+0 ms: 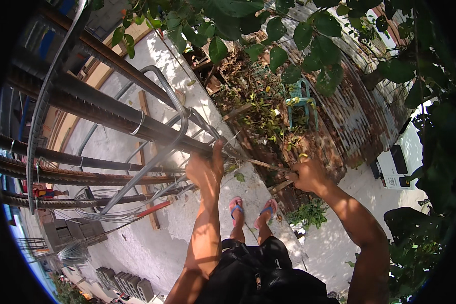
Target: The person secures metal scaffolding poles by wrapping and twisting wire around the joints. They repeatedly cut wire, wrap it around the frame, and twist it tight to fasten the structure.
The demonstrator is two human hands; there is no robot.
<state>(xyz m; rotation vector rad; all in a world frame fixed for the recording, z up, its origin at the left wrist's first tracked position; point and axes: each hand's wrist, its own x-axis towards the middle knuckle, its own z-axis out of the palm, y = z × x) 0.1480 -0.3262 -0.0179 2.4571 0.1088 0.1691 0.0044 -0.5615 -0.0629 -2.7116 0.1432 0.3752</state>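
A column of ribbed rebar (111, 119) tied with bent steel stirrups (180, 109) rises on the left. My left hand (204, 167) is closed at one thick bar, thumb up along it; the far fingers are hidden. Out past the slab's edge, my right hand (309, 175) is wrapped round the end of a thin rod (263, 163). That rod runs leftward to the column beside my left hand. Something small and yellow (303, 157) shows at the top of my right fist; I cannot make out what it is.
My feet in flip-flops (236, 207) stand on a concrete slab (180, 243) near its edge. Beyond lie rusty corrugated sheets (347, 111), a green plastic chair (300, 104) and a white vehicle (397, 167) below. Leafy branches (304, 35) hang overhead. Coiled wire (99, 213) and hollow blocks (126, 283) sit left.
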